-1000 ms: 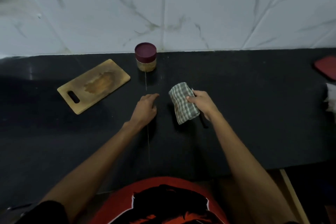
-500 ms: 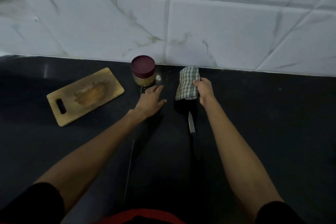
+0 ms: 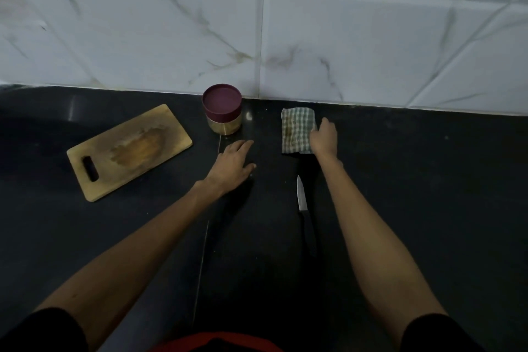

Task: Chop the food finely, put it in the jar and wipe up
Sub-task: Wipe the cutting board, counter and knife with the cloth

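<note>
Knife lies on the counter nearer than the right fingers, set aside, likely finished with. Left hand rests flat, fingers spread, probably bracing. Right hand presses the folded checked cloth, apparently wiping. Capped jar stands beyond the left fingers.

I'm looking down at a home kitchen: a dark stone counter runs up to a wall of white marble-veined tiles along its far edge. Near that far edge I see 1 wooden chopping board with a stained patch, 1 lidded jar by the wall, 1 folded checked cloth, and 1 small black-handled knife lying flat towards the counter's middle
</note>
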